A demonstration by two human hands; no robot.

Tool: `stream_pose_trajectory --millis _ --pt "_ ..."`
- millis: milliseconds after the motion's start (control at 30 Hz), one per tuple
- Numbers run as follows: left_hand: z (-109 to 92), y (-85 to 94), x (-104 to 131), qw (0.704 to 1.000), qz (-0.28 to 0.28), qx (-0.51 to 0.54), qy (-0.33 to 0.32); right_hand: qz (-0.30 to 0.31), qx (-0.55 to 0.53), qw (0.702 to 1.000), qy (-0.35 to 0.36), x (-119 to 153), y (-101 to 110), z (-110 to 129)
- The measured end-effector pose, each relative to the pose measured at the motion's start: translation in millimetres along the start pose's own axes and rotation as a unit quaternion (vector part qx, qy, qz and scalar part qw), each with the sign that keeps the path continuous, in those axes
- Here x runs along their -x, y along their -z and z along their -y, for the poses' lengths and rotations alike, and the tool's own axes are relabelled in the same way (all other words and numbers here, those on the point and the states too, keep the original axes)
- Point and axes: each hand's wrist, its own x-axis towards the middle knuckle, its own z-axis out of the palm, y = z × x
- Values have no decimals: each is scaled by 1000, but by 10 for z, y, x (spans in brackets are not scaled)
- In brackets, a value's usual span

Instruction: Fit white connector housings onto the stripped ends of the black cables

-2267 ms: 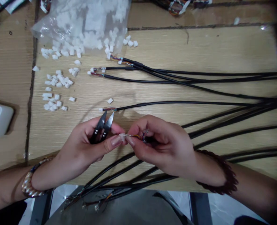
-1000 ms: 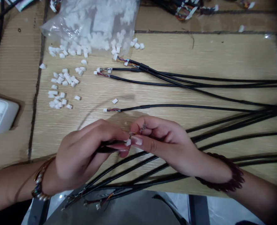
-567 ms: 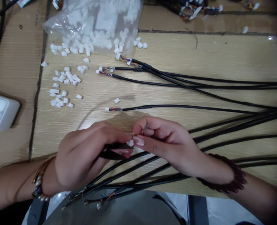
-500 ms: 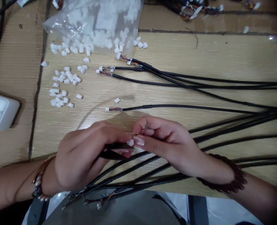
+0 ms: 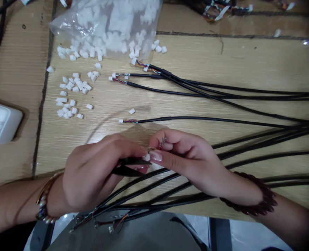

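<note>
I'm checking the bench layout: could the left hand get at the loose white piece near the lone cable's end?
Probably yes: the loose white piece lies uncovered, not far from the left hand, though the black snips it holds may hamper a pinch.

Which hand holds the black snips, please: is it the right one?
No, the black snips are in the left hand, their blades apart.

There were 1 left hand (image 5: 94,169), 1 right hand (image 5: 187,157), 1 cutter (image 5: 133,161) — plus 1 plastic bag (image 5: 66,25), 1 white box (image 5: 2,122).
</note>
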Motion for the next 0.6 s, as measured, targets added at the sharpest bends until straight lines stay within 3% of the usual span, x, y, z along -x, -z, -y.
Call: stream_pose_trajectory --millis 233,600 --pt "-4 -11 -30 1000 -24 -8 -10 -2 37 999 9 -7 13 -9" --pt "35 -32 -15 996 -27 -86 -18 -72 138 985 74 20 -20 -68"
